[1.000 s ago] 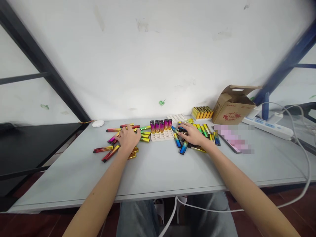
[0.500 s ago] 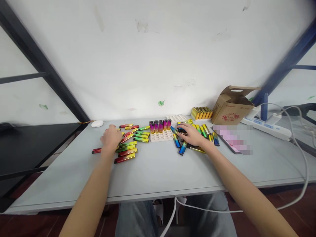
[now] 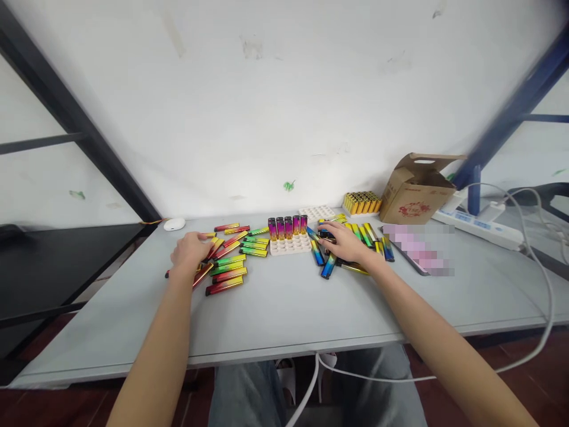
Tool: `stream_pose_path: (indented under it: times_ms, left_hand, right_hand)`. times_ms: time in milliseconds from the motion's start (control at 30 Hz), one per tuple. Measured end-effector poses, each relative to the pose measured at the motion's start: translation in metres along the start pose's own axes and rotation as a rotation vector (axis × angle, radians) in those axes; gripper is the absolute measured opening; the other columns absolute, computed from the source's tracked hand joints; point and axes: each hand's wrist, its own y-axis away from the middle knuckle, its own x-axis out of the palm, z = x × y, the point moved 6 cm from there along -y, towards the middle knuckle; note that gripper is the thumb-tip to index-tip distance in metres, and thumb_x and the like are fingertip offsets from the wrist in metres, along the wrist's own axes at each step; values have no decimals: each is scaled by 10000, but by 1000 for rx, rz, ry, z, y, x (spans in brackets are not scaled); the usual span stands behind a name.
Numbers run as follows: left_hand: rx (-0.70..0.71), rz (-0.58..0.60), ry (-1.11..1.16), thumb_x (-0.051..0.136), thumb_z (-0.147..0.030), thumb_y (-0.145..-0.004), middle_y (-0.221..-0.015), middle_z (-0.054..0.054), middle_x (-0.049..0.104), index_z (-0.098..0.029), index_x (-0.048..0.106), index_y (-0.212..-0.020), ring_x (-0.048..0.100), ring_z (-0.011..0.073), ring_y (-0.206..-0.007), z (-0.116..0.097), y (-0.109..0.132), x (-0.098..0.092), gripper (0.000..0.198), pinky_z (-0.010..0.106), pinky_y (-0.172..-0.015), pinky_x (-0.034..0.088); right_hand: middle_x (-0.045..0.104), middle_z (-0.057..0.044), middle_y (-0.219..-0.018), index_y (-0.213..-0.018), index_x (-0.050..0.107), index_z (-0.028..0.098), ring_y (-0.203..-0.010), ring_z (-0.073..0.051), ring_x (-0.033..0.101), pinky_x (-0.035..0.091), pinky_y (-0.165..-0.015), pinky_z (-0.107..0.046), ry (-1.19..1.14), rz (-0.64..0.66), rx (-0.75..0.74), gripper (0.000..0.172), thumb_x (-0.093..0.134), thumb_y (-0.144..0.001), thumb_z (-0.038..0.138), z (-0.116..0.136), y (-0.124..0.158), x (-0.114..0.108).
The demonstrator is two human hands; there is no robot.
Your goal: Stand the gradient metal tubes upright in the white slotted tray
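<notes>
My left hand (image 3: 189,252) lies over a loose spread of red-and-yellow lighters (image 3: 226,286), its fingers apart and pointing right among them. Some fingertips and the lighters under the palm are hidden. On the right, my right hand (image 3: 345,242) rests on blue-and-yellow lighters (image 3: 329,266), thumb and forefinger apart. Between the hands stands a white holed tray (image 3: 291,245). Several purple lighters (image 3: 288,228) stand upright in its rear rows, and its front holes show bare. Green-and-yellow lighters (image 3: 254,251) lie just left of this tray.
Behind sits a second white tray (image 3: 316,214), beside a tray packed with yellow lighters (image 3: 362,203). An open cardboard box (image 3: 411,198), a phone-like pink slab (image 3: 411,252) and a power strip (image 3: 482,228) stand right. A white case (image 3: 174,224) lies back left. A white cable (image 3: 549,296) hangs over the edge.
My left hand has moved slightly left and down onto the red-and-yellow lighters, and some of them have shifted beneath it. My right hand stays in place.
</notes>
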Motion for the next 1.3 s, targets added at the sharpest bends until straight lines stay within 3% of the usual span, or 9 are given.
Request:
stream_pose_path:
  times_ms: [300, 500, 633, 733, 800, 967, 1100, 1200, 1300]
  left_hand:
    - [-17, 38, -20, 666, -277, -700, -1124, 104, 695, -238, 666, -1079, 641, 317, -1017, 2, -1, 3, 381, 401, -815, 513]
    - [13, 0, 16, 663, -262, -688, -1104, 104, 701, -242, 669, -1065, 611, 343, -1066, 1, -2, 0, 377, 448, -839, 504]
    - [67, -159, 133, 631, -276, -752, -1058, 87, 707, -226, 580, -1223, 589, 326, -1117, -9, 6, -17, 476, 465, -925, 474]
    - [244, -369, 421, 532, -274, -850, -1140, 86, 664, -207, 451, -1365, 652, 215, -976, -34, 26, -33, 526, 353, -889, 512]
    - [355, -382, 624, 491, -296, -887, -1254, 101, 597, -218, 453, -1373, 652, 177, -981, -54, 42, -35, 494, 285, -831, 535]
    - [574, 41, 1224, 676, -407, -793, -1059, 67, 663, -178, 591, -1172, 676, 143, -790, -105, 82, -7, 451, 322, -795, 568]
    - [496, 442, 1519, 795, -371, -696, -940, 34, 693, -177, 596, -988, 681, 159, -857, -122, 105, 24, 403, 340, -847, 562]
    - [443, 663, 1619, 799, -325, -713, -947, 14, 712, -195, 583, -968, 685, 130, -853, -129, 119, 37, 358, 318, -891, 540]
    - [432, 719, 1662, 809, -306, -705, -942, 7, 724, -199, 585, -952, 687, 133, -881, -132, 129, 40, 350, 318, -910, 527]
  right_hand:
    - [539, -135, -1363, -1265, 576, 183, -1304, -289, 468, 384, -1079, -455, 0, 8, 8, 438, 471, -917, 428, 0, 0, 0]
    - [540, -139, -1361, -1262, 579, 188, -1302, -295, 469, 387, -1072, -469, -11, -7, -2, 438, 474, -917, 438, -1, 0, 0]
    - [544, -138, -1354, -1258, 583, 191, -1297, -295, 473, 391, -1066, -467, -18, -10, -3, 431, 477, -915, 430, -1, 1, 0]
    - [549, -139, -1345, -1247, 587, 185, -1282, -298, 483, 395, -1059, -466, -29, -11, -1, 428, 479, -911, 427, 0, 0, -1]
    - [566, -135, -1321, -1226, 594, 182, -1255, -294, 502, 401, -1051, -459, -61, -43, 1, 417, 491, -906, 427, 1, 0, -3]
    - [628, -107, -1209, -1149, 613, 192, -1156, -255, 559, 421, -1020, -421, -199, -286, -16, 321, 464, -926, 368, 14, 2, -28]
    - [649, -86, -1176, -1146, 612, 226, -1126, -252, 576, 438, -996, -414, -344, -405, -80, 309, 533, -899, 395, 46, 1, -44]
    - [644, -74, -1188, -1173, 611, 236, -1113, -246, 583, 454, -980, -400, -525, -355, -168, 407, 659, -820, 432, 78, -7, -41]
    - [641, -65, -1215, -1168, 633, 241, -1126, -231, 585, 450, -993, -397, -778, -241, -175, 406, 636, -837, 476, 105, -20, -25]
